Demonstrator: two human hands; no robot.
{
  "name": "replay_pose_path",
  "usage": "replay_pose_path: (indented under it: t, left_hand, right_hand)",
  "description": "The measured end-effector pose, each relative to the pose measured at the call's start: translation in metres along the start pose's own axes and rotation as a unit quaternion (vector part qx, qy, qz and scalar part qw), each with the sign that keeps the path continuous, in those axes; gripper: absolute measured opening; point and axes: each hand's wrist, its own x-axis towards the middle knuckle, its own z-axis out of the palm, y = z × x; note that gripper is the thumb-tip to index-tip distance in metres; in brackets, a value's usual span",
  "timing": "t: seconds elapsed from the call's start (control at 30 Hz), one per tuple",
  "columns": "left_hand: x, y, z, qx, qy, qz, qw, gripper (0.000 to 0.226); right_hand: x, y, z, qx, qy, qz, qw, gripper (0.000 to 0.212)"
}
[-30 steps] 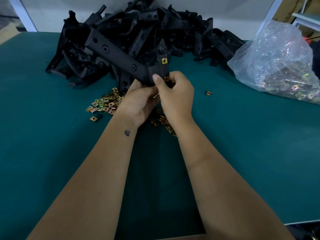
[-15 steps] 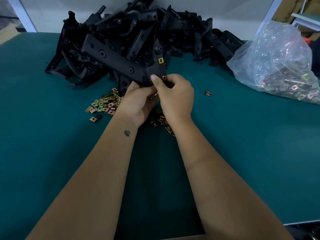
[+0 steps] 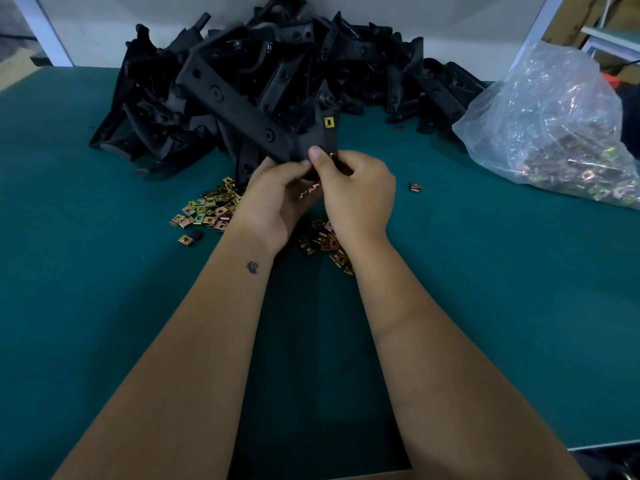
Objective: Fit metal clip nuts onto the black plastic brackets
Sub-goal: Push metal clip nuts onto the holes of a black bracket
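Green bench (image 3: 104,306): both hands (image 3: 277,199) (image 3: 356,199) grip bracket (image 3: 242,112) w/ clip nut (image 3: 329,122).

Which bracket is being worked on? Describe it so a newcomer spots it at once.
Start at the black bracket pile at the back of the green table. Just in front, both hands hold one bracket raised off the table. Unlike those in the pile, it shows a yellow clip nut on its upright arm.
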Motion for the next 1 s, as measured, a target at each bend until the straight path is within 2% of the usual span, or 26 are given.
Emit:
replay_pose_path:
  t: [0.1, 0.2, 0.33, 0.5, 0.57, 0.67, 0.77, 0.87, 1.0]
  left_hand:
    - [0.002, 0.003, -0.001, -0.023, 0.046, 0.001, 0.999, 0.009]
    - [0.003, 0.006, -0.003, -0.042, 0.067, 0.016, 0.997, 0.017]
    - [0.001, 0.005, -0.004, -0.057, 0.099, 0.036, 0.993, 0.012]
    - [-0.003, 0.007, -0.001, -0.097, 0.148, 0.051, 0.983, 0.041]
    - [-0.006, 0.006, 0.001, -0.069, 0.14, 0.051, 0.986, 0.038]
    - [-0.01, 0.005, 0.01, -0.024, 0.14, 0.05, 0.989, 0.019]
    - [-0.017, 0.0, 0.032, -0.014, 0.131, 0.041, 0.99, 0.012]
    - [-0.029, -0.015, 0.063, -0.002, 0.133, 0.025, 0.991, 0.024]
    - [-0.049, -0.045, 0.115, 0.022, 0.118, -0.017, 0.993, 0.008]
  right_hand:
    - [0.0, 0.0, 0.001, 0.017, 0.009, -0.001, 1.0, 0.026]
    - [-0.002, -0.001, 0.003, 0.034, 0.026, -0.003, 0.999, 0.025]
    - [-0.003, 0.0, 0.0, 0.081, 0.022, 0.001, 0.996, 0.019]
    - [-0.006, -0.004, -0.001, 0.184, -0.006, 0.055, 0.981, 0.015]
    - [-0.009, -0.005, -0.002, 0.207, -0.009, 0.078, 0.975, 0.01]
    - [-0.014, -0.006, -0.01, 0.232, 0.007, 0.105, 0.967, 0.008]
    - [-0.015, -0.005, -0.029, 0.297, 0.036, 0.14, 0.944, 0.007]
    - [-0.015, 0.002, -0.052, 0.35, 0.074, 0.175, 0.917, 0.01]
    - [-0.022, 0.006, -0.085, 0.423, 0.104, 0.22, 0.873, 0.006]
